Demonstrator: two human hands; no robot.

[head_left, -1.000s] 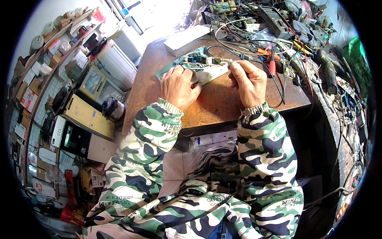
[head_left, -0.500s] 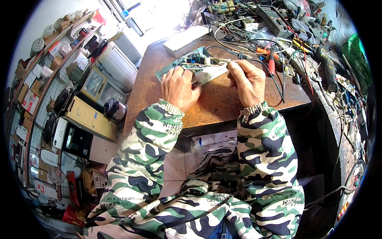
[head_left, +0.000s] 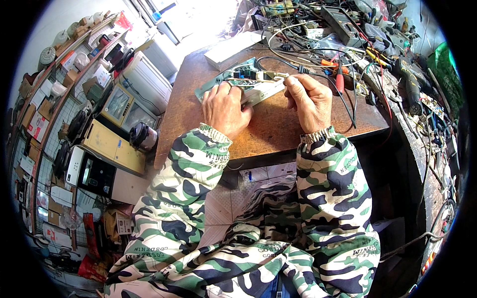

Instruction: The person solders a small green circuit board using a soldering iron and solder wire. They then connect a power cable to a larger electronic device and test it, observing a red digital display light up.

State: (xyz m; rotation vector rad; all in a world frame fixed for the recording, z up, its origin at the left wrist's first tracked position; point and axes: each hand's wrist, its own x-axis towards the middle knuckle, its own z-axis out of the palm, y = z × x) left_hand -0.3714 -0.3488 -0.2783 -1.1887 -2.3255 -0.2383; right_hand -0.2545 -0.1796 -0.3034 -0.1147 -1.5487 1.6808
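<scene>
An opened electronic unit lies on the wooden table, with a long pale casing (head_left: 268,92) along its near side and a circuit board (head_left: 246,74) with dark components behind. My left hand (head_left: 223,110) rests over the unit's near-left end, fingers curled onto it and thumb beside the casing. Close by the casing's right end is my right hand (head_left: 310,103), its thumb and forefinger pinched together. Whatever sits between those fingertips is too small or hidden to name. A dark cable (head_left: 278,59) loops just behind the board.
The wooden table (head_left: 271,129) has a flat white box (head_left: 233,49) at its far left. A red-handled probe (head_left: 339,82) lies right of my right hand. Tangled wires and tools crowd the right-hand bench, including a dark power tool (head_left: 411,87). Loaded shelves (head_left: 54,94) stand left.
My left hand has shifted very slightly, and a small red spot by its thumb no longer shows. My right hand keeps its pinch in nearly the same place.
</scene>
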